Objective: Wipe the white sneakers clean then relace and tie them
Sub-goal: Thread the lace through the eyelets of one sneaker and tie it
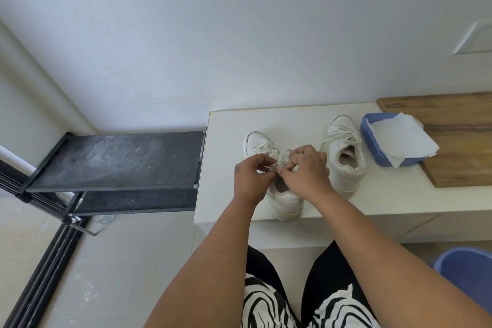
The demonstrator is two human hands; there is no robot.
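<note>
Now: your left hand [251, 176] and right hand [306, 170] each pinch a lace [283, 157] over the near sneaker [286, 201]. Sneaker's long axis runs away from you; pull outward, sideways.

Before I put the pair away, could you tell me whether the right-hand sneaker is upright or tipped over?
Upright. The right-hand sneaker stands on its sole on the white bench, its opening facing up.

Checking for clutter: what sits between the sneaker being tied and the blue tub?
In the head view, the second sneaker stands between the sneaker being tied and the blue tub.
</note>
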